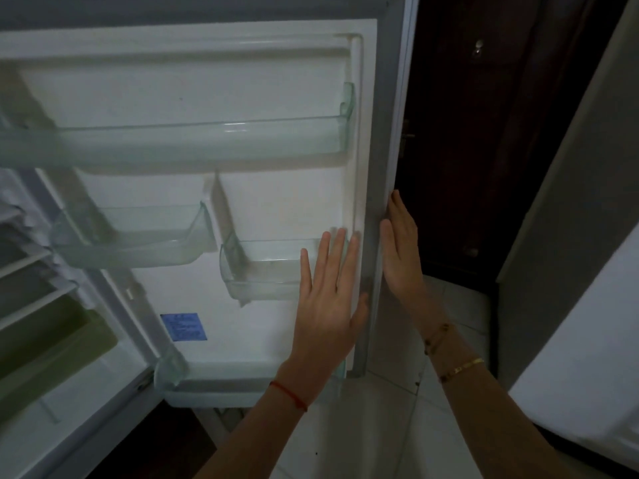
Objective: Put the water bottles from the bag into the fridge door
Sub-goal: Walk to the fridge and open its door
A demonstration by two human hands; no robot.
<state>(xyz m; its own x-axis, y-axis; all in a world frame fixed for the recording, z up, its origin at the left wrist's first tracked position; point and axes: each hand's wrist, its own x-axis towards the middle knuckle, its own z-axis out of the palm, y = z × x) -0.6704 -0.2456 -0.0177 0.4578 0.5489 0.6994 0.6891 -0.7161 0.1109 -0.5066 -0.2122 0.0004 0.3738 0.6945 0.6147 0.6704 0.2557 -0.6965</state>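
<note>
Standing wide open, the white fridge door (276,188) faces the camera with its inner lining exposed, its long axis running top to bottom and its free edge at the right. The left hand (325,305) lies flat against the lining near that right edge, fingers straight and spread, pointing upward, holding nothing; a thin red string bracelet (288,395) circles its wrist. The right hand (401,250) is also open, with its fingers straight and together, palm pressed to the grey outer edge of the door (383,167) just beside the left hand; gold bracelets (456,368) sit on that wrist. A long clear plastic shelf (193,140) spans the door's upper part from side to side. Below it hang two shorter clear bins, one toward the left edge (138,243) and one toward the right (266,267), the latter partly covered by the left hand's fingers. A clear bottom shelf (214,385) runs along the door's lower edge, and a small blue label (183,326) is stuck to the lining above it. All the door shelves show no bottles. At the far left, the fridge interior (34,323) shows white racks. A dark wooden door (484,133) stands behind, right of the fridge door.
</note>
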